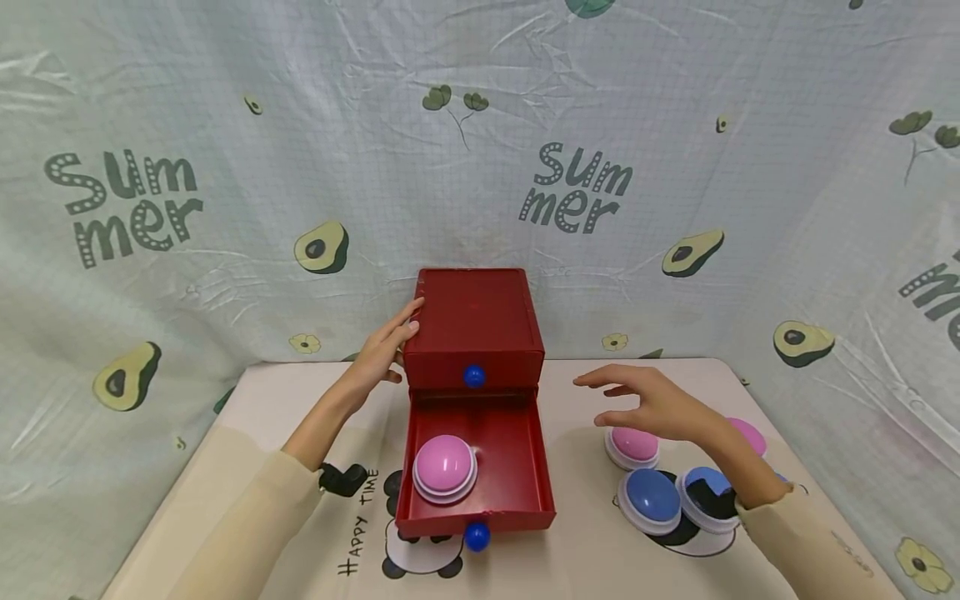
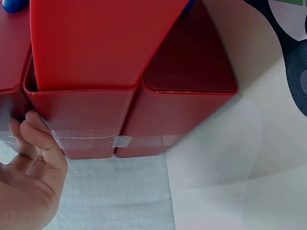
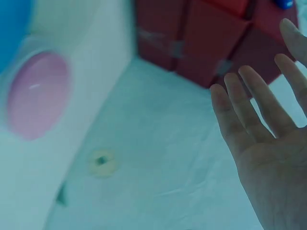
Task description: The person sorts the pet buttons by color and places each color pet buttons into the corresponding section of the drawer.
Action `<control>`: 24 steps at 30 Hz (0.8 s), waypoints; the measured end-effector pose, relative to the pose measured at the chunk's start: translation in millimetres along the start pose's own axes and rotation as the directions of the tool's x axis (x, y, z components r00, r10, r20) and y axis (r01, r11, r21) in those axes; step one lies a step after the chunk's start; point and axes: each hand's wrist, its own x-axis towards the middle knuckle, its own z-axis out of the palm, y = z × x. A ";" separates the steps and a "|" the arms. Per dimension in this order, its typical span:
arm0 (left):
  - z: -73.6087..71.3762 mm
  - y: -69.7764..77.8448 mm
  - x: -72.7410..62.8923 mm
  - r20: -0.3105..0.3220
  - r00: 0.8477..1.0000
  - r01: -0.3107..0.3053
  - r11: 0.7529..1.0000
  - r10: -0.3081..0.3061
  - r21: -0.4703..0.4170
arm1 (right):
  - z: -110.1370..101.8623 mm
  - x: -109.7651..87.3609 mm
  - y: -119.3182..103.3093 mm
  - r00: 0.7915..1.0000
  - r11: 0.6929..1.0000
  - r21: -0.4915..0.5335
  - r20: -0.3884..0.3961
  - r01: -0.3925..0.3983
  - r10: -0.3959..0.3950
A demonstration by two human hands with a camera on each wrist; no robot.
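Observation:
A red drawer cabinet (image 1: pixel 474 312) stands at the back of the table. One drawer (image 1: pixel 513 467) below its top one is pulled out, and a pink domed button (image 1: pixel 442 464) with a white base sits in its left part. My left hand (image 1: pixel 372 360) rests against the cabinet's left side near the top, fingers extended. To the right of the cabinet, my right hand (image 1: pixel 651 400) hovers with loosely spread fingers and holds nothing. Below and around it are another pink button (image 1: pixel 634 444) and a blue button (image 1: pixel 652 495).
A second blue button (image 1: pixel 697 492) and a further pink one (image 1: pixel 750 435) lie partly behind the right forearm. Blue knobs (image 1: pixel 474 377) mark the drawer fronts. Clear tape (image 2: pixel 96 139) joins the cabinet's stacked sections. A printed sheet (image 1: pixel 465 167) hangs behind the table.

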 end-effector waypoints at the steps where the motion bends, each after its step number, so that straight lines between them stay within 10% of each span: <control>1: -0.4 0.0 -0.1 0.000 1.000 -0.001 1.000 0.001 0.005 | 0.1 -3.7 6.7 1.000 1.000 -0.002 -0.003 -0.011 0.010; 24: -2.1 3.2 -3.2 -0.005 1.000 -0.013 1.000 0.013 0.028 | 22.2 -54.3 80.1 0.975 0.981 0.013 0.112 -0.194 0.191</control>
